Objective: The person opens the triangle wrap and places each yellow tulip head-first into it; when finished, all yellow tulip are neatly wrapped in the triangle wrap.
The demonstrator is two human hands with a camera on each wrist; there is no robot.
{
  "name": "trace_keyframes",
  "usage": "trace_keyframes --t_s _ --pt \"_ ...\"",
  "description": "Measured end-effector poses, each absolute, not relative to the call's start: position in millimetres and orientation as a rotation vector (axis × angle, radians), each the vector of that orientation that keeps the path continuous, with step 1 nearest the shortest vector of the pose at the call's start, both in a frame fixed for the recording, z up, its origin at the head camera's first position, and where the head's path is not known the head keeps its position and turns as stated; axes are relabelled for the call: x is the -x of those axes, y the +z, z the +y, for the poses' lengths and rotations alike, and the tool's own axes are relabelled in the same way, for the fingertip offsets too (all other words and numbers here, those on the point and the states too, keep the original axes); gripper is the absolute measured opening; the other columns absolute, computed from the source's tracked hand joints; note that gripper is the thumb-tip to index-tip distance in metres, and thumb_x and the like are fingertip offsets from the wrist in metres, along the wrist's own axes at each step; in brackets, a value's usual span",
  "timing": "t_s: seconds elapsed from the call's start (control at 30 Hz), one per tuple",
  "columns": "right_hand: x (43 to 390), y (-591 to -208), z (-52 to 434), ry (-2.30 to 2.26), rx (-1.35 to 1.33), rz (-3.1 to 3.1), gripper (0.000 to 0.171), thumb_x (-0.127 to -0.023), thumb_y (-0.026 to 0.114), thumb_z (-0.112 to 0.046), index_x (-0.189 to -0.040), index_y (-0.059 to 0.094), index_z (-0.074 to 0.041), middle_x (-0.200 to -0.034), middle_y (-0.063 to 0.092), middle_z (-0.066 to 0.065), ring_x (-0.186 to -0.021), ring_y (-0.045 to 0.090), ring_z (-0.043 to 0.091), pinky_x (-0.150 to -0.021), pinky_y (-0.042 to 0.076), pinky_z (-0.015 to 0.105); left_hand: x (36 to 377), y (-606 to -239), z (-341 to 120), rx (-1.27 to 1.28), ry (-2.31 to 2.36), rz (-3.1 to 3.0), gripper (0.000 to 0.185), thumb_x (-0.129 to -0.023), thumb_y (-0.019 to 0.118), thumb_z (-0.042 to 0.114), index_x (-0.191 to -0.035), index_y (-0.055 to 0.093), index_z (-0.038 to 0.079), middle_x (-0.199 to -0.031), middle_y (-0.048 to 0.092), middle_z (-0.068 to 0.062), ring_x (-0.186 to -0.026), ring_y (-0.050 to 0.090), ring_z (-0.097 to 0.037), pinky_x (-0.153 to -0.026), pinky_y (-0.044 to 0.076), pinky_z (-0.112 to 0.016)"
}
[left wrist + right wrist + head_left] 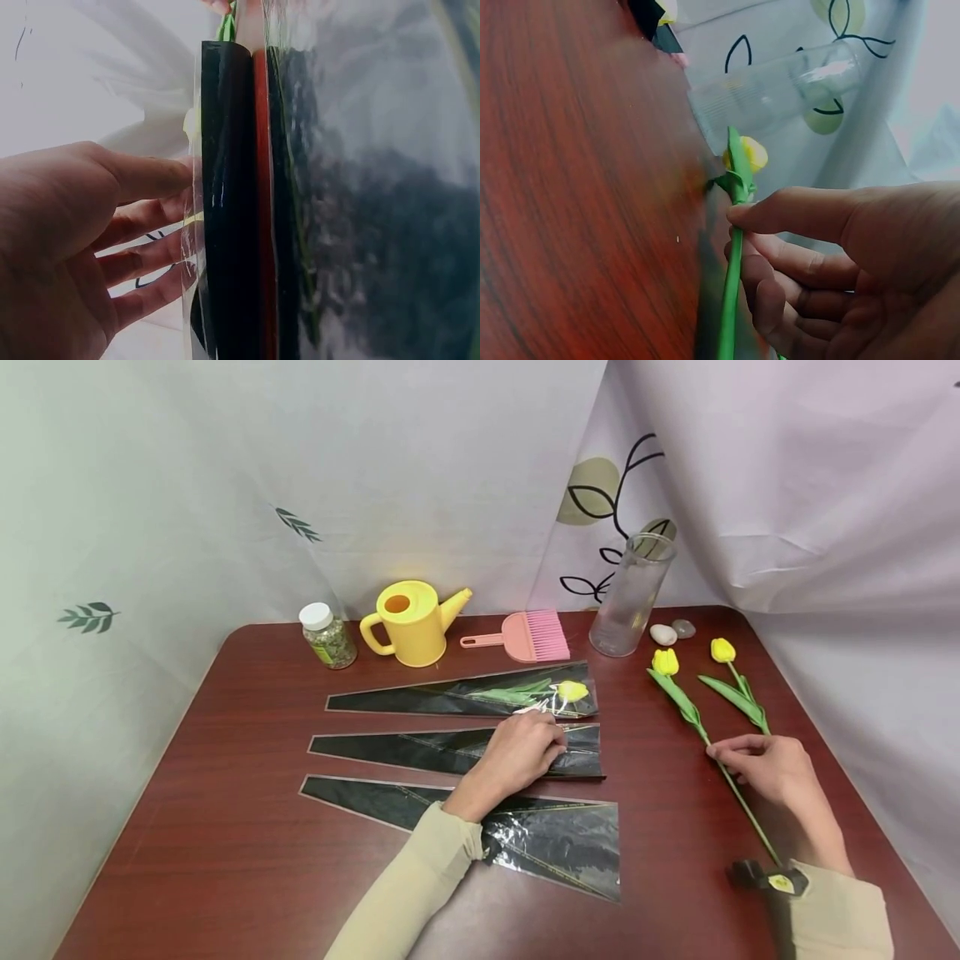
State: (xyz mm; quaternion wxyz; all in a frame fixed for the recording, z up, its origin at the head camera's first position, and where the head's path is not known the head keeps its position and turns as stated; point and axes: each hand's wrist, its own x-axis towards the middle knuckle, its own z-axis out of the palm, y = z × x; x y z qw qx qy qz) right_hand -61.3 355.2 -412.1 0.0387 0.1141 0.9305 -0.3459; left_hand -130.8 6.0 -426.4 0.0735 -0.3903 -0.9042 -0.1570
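Observation:
My right hand pinches the green stem of a yellow artificial tulip between thumb and fingers. In the right wrist view, the tulip's stem runs past the fingertips toward the bloom. A second yellow tulip lies to the right, its lower stem hidden by that hand. Over the middle dark-and-clear flower sleeve rests my left hand; its fingers are spread in the left wrist view, with the tips partly hidden behind film. The back sleeve contains another yellow tulip. A front sleeve lies under the left forearm.
Along the table's back edge stand a white-capped jar, a yellow watering can and a tall clear vase. A pink brush lies between can and vase. Two stones sit right of the vase.

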Motion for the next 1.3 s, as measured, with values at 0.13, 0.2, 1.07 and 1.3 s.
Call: trace_keyframes --t_s 0.13,0.2,1.07,1.3 --pt "61 -410 355 -1.049 -0.402 2.866 0.041 -0.089 0.071 -0.041 -0.103 0.075 -0.002 -0.083 0.073 0.001 -0.063 0.062 0.012 -0.055 0.048 0.025 131 -426 5 1.172 -0.489 -2.706 0.006 -0.091 0.071 0.024 -0.087 0.075 0.025 -0.086 0.062 0.01 -0.085 0.06 -0.01 -0.074 0.051 -0.029" --pt "60 -408 355 -1.053 -0.413 2.871 0.042 -0.088 0.071 -0.042 -0.103 0.075 -0.002 -0.084 0.074 0.001 -0.063 0.062 0.012 -0.055 0.048 0.025 131 -426 5 1.174 -0.493 -2.702 0.006 -0.091 0.071 0.024 -0.087 0.076 0.025 -0.086 0.062 0.01 -0.086 0.06 -0.01 -0.075 0.051 -0.029" --pt "49 -400 329 -2.978 -0.475 1.238 0.019 -0.094 0.054 0.012 -0.094 0.072 0.009 -0.089 0.072 0.019 -0.079 0.072 0.027 -0.077 0.056 0.037 131 -424 3 1.191 -0.495 -2.71 0.007 -0.092 0.07 0.026 -0.09 0.077 0.025 -0.09 0.064 0.01 -0.09 0.059 -0.01 -0.079 0.05 -0.029" --pt "51 -410 315 -3.078 -0.723 1.33 0.013 -0.087 0.066 0.012 -0.096 0.073 0.009 -0.088 0.072 0.018 -0.076 0.072 0.029 -0.071 0.056 0.037 131 -424 3 1.174 -0.525 -2.691 0.008 -0.092 0.07 0.027 -0.093 0.077 0.024 -0.093 0.064 0.01 -0.091 0.061 -0.01 -0.08 0.05 -0.029"
